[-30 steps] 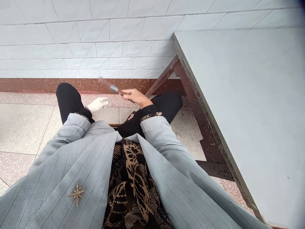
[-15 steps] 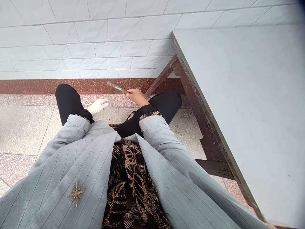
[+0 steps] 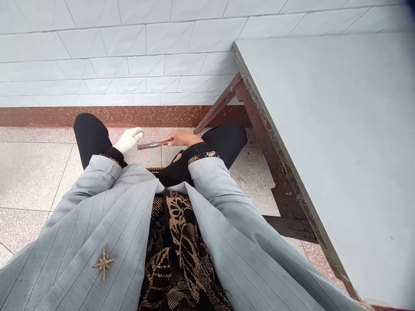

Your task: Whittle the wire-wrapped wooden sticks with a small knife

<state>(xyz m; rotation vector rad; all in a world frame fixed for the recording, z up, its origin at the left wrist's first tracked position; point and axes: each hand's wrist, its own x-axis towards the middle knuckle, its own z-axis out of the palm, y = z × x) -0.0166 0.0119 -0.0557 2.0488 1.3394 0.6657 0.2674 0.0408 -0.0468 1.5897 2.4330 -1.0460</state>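
My right hand (image 3: 182, 138), bare, is wrapped around one end of a short brown stick (image 3: 145, 146) with silver wire wound round its middle. The stick points left, nearly level, a little above the floor. A white knitted glove covers my left hand (image 3: 127, 139), which lies just left of the stick's far end, between my knees. Its fingers are closed, with something small, roundish and greyish at the fingertips; I cannot make out what it is. The stick and the glove are close but look apart.
On the right stands a table (image 3: 324, 129) with a pale top and brown wooden legs (image 3: 282, 185). A white tiled wall (image 3: 168, 39) with a reddish-brown baseboard (image 3: 42, 116) rises ahead. Speckled tiles (image 3: 32, 172) make up the floor.
My right hand has swung the stick from pointing up and away down to nearly level, nearer to me. My left hand has shifted slightly left and away from me.
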